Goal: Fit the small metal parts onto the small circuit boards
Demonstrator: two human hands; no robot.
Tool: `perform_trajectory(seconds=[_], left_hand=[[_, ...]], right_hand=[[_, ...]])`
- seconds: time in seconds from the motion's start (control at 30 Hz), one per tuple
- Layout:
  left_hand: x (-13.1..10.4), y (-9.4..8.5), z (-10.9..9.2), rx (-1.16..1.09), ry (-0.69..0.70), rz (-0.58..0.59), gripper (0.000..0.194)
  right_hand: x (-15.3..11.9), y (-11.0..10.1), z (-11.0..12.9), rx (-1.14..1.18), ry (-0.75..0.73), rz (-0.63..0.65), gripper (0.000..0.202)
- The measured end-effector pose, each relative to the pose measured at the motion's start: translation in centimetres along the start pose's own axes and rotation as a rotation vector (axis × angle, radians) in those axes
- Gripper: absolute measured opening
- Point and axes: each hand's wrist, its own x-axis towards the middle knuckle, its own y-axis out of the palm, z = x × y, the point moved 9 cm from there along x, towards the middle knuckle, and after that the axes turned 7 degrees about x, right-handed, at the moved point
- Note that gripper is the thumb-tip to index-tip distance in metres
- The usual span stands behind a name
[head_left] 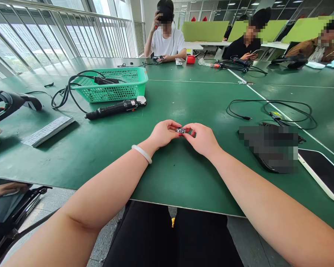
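Between my two hands is a small black-and-silver part (180, 130), too small to name more exactly. My left hand (163, 132), with a white bangle (141, 154) at the wrist, pinches its left end between thumb and fingers. From the other side, my right hand (202, 138) pinches the right end with thumb and forefinger, the other fingers curled. Both hands are just over the green tabletop (167, 170), near its front edge. Part of the piece is hidden by my fingertips.
Back left stand a green basket (117, 92) and a black electric screwdriver (115, 109) with its cable. A white paper stack (48, 130) lies left. On the right are a blurred black object (269, 146), a phone (323, 172) and a looped cable (289, 101). Several people sit beyond.
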Motion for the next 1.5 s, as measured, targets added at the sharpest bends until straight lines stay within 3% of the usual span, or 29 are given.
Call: perform_trajectory(seconds=[1.5], left_hand=[[-0.2, 0.4, -0.6, -0.108, 0.036, 0.017, 0.034]], right_hand=[[-0.2, -1.1, 0.2, 0.035, -0.002, -0.09, 0.021]])
